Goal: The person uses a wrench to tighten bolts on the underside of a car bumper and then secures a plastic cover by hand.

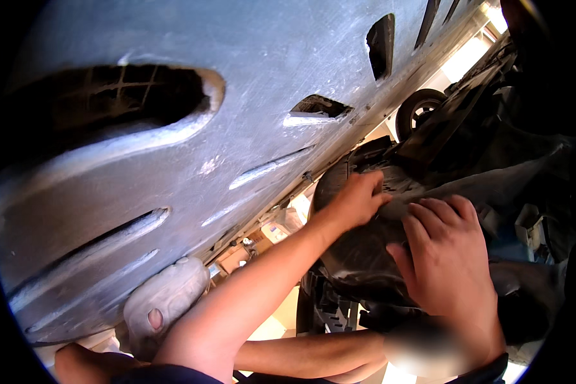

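Note:
My left hand [363,197] reaches up from the lower left to a dark, dusty, curved plastic panel [358,256] that looks like a wheel-well liner. Its fingers are curled closed against the panel's upper part; whatever is between them is hidden. To the right, my right hand [443,246] lies back-up over the same dark area. Its fingers are bent forward, the thumb stands apart, and I see nothing held. The fingertips of that hand meet the shaded surface, where contact is hard to make out.
A large scratched silver metal plate [262,77] with slots and cutouts slants across the upper left. A grey rounded piece with a hole [166,297] is below it. Farther back are a vehicle wheel [421,112] and cardboard boxes [233,258]. Dark vehicle parts crowd the right.

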